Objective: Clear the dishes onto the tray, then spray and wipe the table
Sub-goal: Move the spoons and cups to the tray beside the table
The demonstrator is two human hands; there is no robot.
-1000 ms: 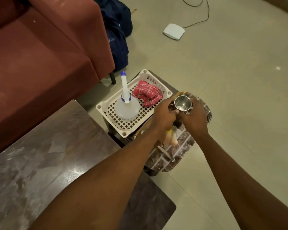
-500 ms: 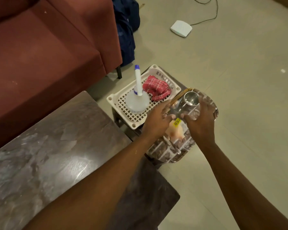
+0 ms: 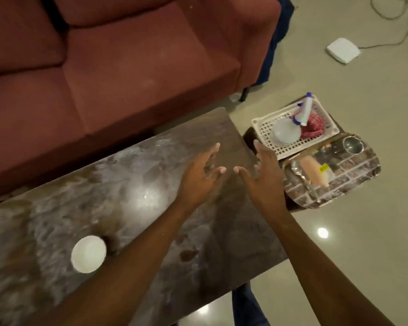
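Both hands hang just above the right end of the table [image 3: 127, 184], palms down, fingers spread loose and gripping nothing; the left hand [image 3: 198, 177] and right hand [image 3: 264, 182] are side by side, their thumbs pointing toward each other with a small gap between them. Whether any fingertip touches the tabletop I cannot tell. One white bowl [image 3: 88, 254] sits upright toward the table's left end, roughly midway between the sofa-side edge and the near edge, well apart from the hands. Past the table's right end, on a low dark stand [image 3: 249, 137], lies the brick-patterned tray [image 3: 358, 182]: a steel cup [image 3: 353, 144] stands upright at its far right corner, a spoon [image 3: 302, 177] lies along its left edge, and a pale item with a yellow label [image 3: 315, 171] lies just beside the spoon. Against the tray's far edge sits a white lattice basket [image 3: 290, 150] holding a spray bottle [image 3: 290, 128], blurred here, with a red checked cloth [image 3: 312, 127] bunched at the basket's right side. A maroon sofa [image 3: 127, 67] runs along the table's far edge, and a white box [image 3: 343, 50] with a cable lies on the floor beyond
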